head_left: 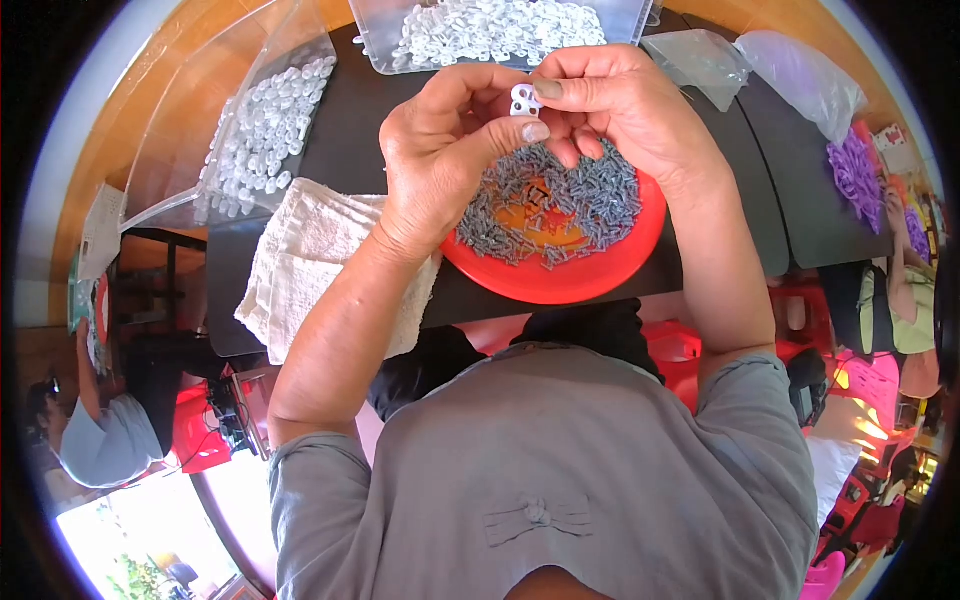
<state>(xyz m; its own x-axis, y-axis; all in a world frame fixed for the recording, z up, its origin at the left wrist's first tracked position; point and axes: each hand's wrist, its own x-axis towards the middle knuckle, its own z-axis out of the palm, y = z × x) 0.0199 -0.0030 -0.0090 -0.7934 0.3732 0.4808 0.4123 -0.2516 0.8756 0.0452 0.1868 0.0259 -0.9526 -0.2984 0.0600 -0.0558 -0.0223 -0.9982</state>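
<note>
Above a red basin (555,290), both hands meet at a small white plastic piece with round holes (524,101). My left hand (450,140) pinches it between thumb and fingers. My right hand (625,110) has its thumb pressed to the piece's upper right side, its fingers curled behind and partly hidden. Many small grey rod-shaped parts (605,200) lie in the basin, with its orange-red bottom showing in the middle. Whether a grey part is also in my fingers I cannot make out.
A clear bin (640,20) of white pieces stands at the far edge, and a clear tray (165,205) of similar pieces at left. A cream cloth (310,250) lies by my left forearm. Plastic bags (800,80) and purple parts (857,180) are at right. Other people sit at both sides.
</note>
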